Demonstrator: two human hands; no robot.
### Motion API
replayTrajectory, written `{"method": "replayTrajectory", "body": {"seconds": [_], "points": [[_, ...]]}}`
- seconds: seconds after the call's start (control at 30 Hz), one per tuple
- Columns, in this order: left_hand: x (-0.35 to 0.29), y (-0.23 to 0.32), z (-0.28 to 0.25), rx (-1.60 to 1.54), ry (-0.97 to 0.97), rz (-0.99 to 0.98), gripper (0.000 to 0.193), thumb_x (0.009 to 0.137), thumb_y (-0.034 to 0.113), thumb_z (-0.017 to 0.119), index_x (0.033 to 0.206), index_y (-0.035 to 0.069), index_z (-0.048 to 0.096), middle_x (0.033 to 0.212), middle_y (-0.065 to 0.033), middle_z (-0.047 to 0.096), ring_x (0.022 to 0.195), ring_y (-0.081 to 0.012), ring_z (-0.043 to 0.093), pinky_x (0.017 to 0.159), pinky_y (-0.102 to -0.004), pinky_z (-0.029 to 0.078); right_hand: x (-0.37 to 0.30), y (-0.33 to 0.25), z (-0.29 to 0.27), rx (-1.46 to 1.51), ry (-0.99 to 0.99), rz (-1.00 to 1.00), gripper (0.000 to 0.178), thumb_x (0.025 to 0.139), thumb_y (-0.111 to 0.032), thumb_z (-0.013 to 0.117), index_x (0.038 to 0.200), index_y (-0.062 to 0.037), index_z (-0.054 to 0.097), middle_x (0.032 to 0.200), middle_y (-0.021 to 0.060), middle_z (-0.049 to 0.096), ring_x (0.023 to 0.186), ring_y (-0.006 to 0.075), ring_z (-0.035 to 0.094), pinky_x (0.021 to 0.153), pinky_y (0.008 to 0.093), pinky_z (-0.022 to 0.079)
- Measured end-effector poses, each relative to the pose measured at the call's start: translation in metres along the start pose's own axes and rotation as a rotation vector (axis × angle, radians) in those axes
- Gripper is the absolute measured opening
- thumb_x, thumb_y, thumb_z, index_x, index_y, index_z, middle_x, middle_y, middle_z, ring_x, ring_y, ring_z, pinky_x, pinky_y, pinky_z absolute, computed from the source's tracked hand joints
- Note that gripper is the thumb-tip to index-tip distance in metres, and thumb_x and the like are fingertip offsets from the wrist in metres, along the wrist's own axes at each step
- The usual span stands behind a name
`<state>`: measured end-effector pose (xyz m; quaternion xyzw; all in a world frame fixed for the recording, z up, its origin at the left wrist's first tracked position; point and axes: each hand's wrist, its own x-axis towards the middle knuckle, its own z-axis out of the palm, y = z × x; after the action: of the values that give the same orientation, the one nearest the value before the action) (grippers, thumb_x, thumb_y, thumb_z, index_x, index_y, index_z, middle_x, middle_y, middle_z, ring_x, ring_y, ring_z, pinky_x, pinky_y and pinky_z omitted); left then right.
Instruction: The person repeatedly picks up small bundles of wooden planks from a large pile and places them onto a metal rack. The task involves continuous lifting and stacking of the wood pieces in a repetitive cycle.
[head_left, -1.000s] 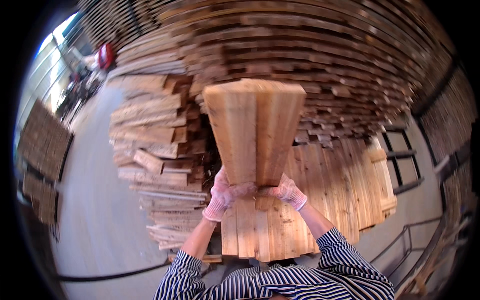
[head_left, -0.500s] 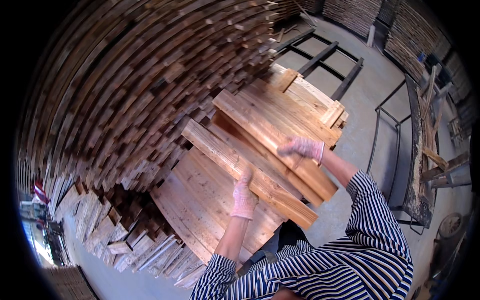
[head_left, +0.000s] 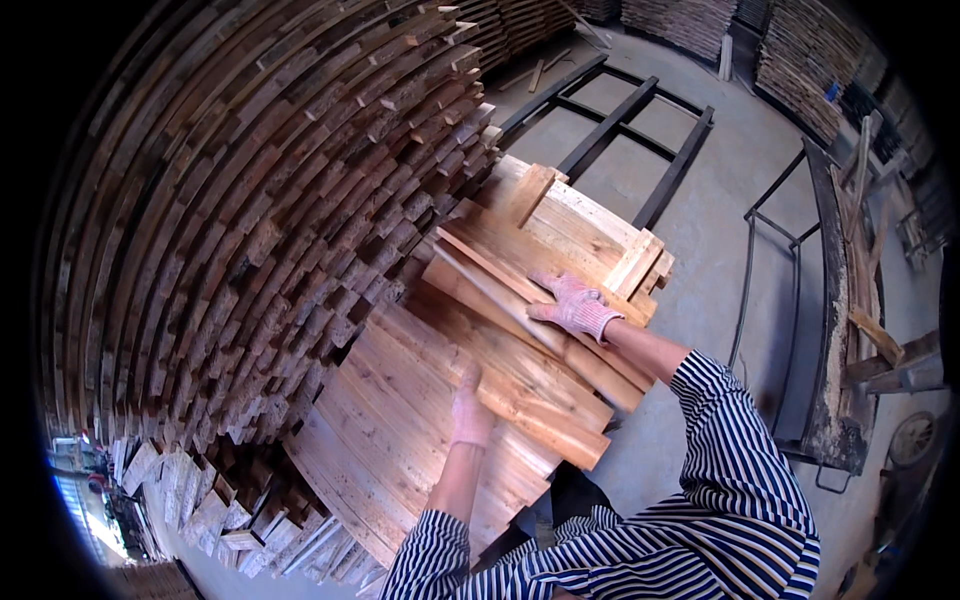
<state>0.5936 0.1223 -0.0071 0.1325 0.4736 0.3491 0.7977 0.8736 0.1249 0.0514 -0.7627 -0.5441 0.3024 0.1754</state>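
Here, a tall plank stack [head_left: 250, 220] stands at left. Rightward, the left hand [head_left: 472, 415] touches the near board [head_left: 545, 418]; whether its grip is closed cannot be told. The far board [head_left: 590, 365] lies roughly parallel, both above flat planks [head_left: 360, 410]. Over the far board, the right hand [head_left: 575, 306] spreads, its grip loose.

Readable text: none. No lettering, numbers, labels or signs can be made out on the loose planks [head_left: 545, 420], the stacked lumber [head_left: 250, 200] or the striped shirt [head_left: 745, 430]. Far background too small to read.
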Motion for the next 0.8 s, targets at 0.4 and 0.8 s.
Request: {"method": "replayTrajectory", "body": {"seconds": [0.4,0.8], "points": [[0.002,0.004,0.016,0.192,0.026,-0.021,0.064,0.101,0.041,0.064,0.15,0.004,0.049,0.145,-0.0141,0.057,0.127,-0.0306,0.059,0.108,-0.0464,0.048,0.114,0.106,-0.06,-0.217,0.128,-0.11,0.052,0.096,-0.05,0.052,0.133,-0.0148,0.059,0.122,0.0173,0.059,0.097,0.03,0.06,0.071,0.0423,0.053],[0.006,0.006,-0.002,0.094,0.048,-0.072,0.064,0.098,0.034,0.07,0.148,0.002,0.048,0.145,-0.0175,0.055,0.127,-0.0345,0.058,0.108,-0.0485,0.049,0.022,-0.014,-0.029,-0.119,-0.061,-0.083,0.075,0.083,-0.048,0.066,0.149,-0.0165,0.05,0.118,0.0262,0.059,0.108,0.0387,0.061,0.092,0.049,0.053]]}}
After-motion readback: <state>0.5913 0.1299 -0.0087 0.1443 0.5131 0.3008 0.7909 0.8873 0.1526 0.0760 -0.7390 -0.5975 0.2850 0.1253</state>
